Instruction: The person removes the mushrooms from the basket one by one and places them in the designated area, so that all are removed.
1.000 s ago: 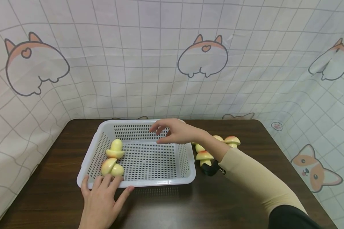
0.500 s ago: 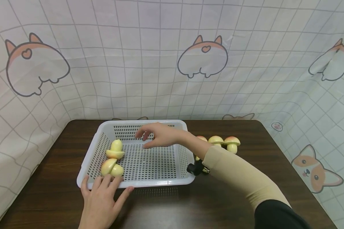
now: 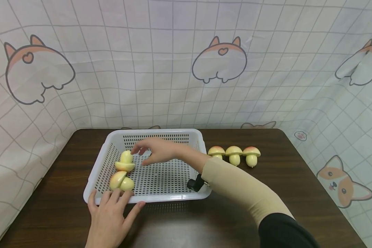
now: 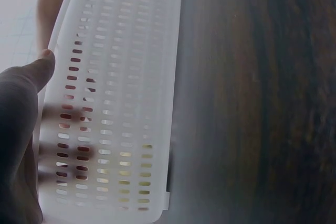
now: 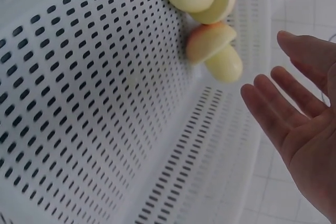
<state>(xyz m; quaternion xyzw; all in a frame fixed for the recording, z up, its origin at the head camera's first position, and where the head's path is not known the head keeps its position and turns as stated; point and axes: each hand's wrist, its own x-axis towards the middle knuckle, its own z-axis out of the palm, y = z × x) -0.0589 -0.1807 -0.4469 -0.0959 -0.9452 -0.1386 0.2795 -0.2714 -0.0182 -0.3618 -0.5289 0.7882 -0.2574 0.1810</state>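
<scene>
My left hand (image 3: 110, 218) grips the near rim of a white perforated plastic basket (image 3: 161, 198), fingers inside it and thumb outside. Its finger shadows show through the basket wall in the left wrist view. Over the basket hovers my right hand (image 3: 156, 150), fingers loosely bent and holding nothing. Two pale yellow toy mushrooms lie at the basket's left end: the farther mushroom (image 3: 125, 162), close to the right fingertips, and the nearer mushroom (image 3: 119, 181). In the right wrist view the right hand (image 5: 304, 114) is apart from the far mushroom (image 5: 223, 59).
Right of the basket, three toy mushrooms stand in a row: one (image 3: 216, 151), another (image 3: 234, 155) and a third (image 3: 251, 156). The right forearm hides part of the dark wooden table (image 3: 235, 220) in front of them. A patterned cloth (image 3: 173, 96) surrounds the table.
My right hand has moved left across the basket toward the far mushroom. Its forearm now uncovers the back row of mushrooms and hides the one in front. The left hand has stayed put.
</scene>
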